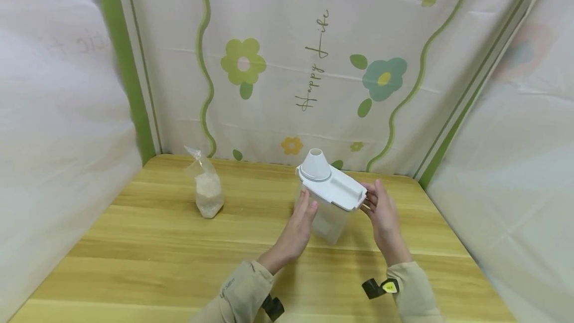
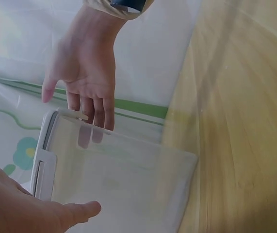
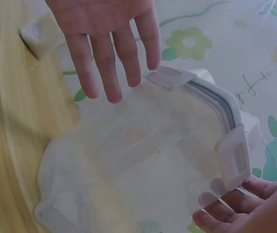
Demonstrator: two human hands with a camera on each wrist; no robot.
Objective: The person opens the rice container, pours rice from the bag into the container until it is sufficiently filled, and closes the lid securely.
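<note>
A translucent plastic storage container [image 1: 329,223] with a white lid [image 1: 343,188] stands on the table. A white cone-shaped cap [image 1: 316,166] rises from the lid's far left end. My left hand [image 1: 293,231] is at the container's left side, its fingers straight and thumb raised. At the lid's right end, my right hand [image 1: 384,216] has its fingertips touching the container, palm facing it. Its extended fingers [image 2: 98,114] show beside an end latch [image 2: 73,114] in the left wrist view. The right wrist view shows a side latch [image 3: 233,158] under the lid rim.
A clear bag of white grains [image 1: 208,193], twisted at the top, stands on the left of the wooden table [image 1: 148,243]. A flower-printed curtain [image 1: 278,64] hangs behind the table's back edge, with pale fabric at both sides.
</note>
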